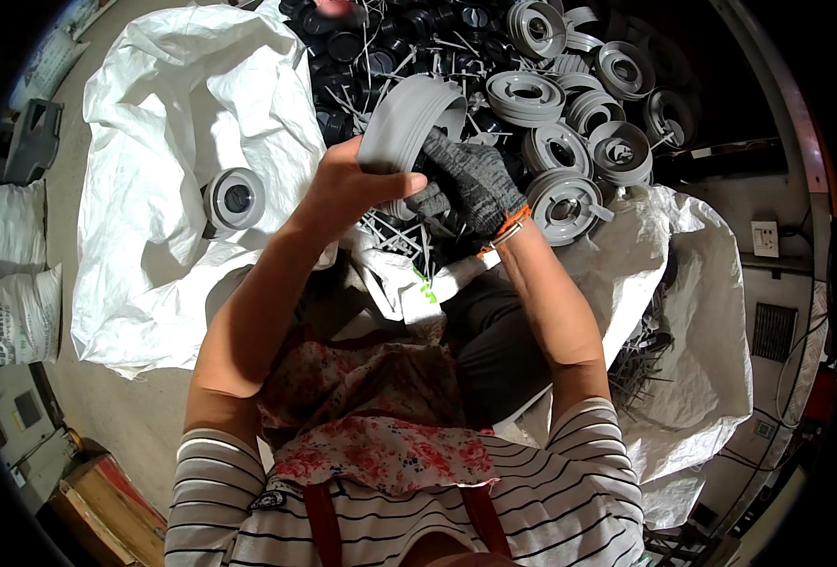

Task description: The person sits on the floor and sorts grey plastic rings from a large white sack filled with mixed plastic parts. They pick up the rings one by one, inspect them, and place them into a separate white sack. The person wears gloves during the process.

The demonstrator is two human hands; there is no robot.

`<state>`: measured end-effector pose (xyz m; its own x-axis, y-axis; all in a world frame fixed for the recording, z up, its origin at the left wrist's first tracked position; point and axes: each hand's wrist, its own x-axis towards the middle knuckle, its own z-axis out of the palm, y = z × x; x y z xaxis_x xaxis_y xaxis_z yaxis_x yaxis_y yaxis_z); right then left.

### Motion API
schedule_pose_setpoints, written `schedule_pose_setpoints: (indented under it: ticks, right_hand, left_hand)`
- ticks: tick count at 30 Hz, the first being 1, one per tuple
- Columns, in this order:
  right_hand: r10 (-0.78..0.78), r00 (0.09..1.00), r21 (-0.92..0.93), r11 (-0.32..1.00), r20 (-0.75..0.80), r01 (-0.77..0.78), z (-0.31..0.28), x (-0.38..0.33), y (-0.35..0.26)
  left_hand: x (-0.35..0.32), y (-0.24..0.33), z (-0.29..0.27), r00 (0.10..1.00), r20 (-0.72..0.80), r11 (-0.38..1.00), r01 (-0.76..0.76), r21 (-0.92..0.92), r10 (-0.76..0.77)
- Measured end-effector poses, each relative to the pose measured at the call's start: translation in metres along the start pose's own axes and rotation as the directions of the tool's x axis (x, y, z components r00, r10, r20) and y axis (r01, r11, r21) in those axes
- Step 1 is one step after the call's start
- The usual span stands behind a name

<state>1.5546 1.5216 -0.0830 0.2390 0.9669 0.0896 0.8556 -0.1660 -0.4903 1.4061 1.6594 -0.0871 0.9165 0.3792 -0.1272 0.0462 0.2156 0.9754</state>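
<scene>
A grey ribbed plastic ring [401, 123] is held up on its side in front of me, over a heap of parts. My left hand [348, 189] is bare and wraps round its near side, thumb across the lower rim. At the ring's open right side, my right hand [478, 180], in a grey knit glove with an orange cuff, curls its fingers against the rim. Part of those fingers is hidden inside the ring. Beneath both hands lie black round caps [346, 45] and thin grey plastic sprues [409, 244].
Several grey round fittings [560, 146] are piled to the right. A large white woven sack [145, 123] spreads at the left, with one grey fitting [235, 198] on it. Another white sack [707, 312], holding grey scraps, stands at the right. Wooden boxes [107, 510] sit at lower left.
</scene>
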Motion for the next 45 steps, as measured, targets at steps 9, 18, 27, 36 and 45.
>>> schedule_pose_setpoints:
  ticks: [9, 18, 27, 36, 45]
  right_hand:
    - [0.368, 0.910, 0.169, 0.926, -0.193, -0.338, 0.015, 0.004, -0.005]
    - [0.372, 0.927, 0.261, 0.892, 0.037, -0.369, 0.002, 0.004, -0.011]
    - [-0.060, 0.973, -0.092, 0.995, -0.221, 0.041, 0.019, -0.005, -0.007]
    - [-0.116, 0.969, -0.097, 0.991, -0.220, 0.097, 0.024, -0.001, -0.010]
    - [-0.035, 0.845, 0.208, 0.963, -0.534, 0.171, 0.059, 0.019, -0.009]
  left_hand:
    - [-0.001, 0.007, -0.002, 0.994, 0.033, 0.992, 0.103, -0.076, -0.100]
    - [-0.004, 0.008, -0.002, 0.999, 0.025, 0.981, 0.037, 0.188, -0.042]
    - [0.001, -0.001, -0.013, 0.989, 0.074, 0.989, 0.135, -0.068, -0.130]
    - [-0.002, 0.001, -0.015, 0.976, 0.056, 0.960, 0.217, -0.176, -0.211]
    - [-0.012, 0.010, -0.010, 0.986, -0.166, 0.985, 0.031, 0.171, -0.002]
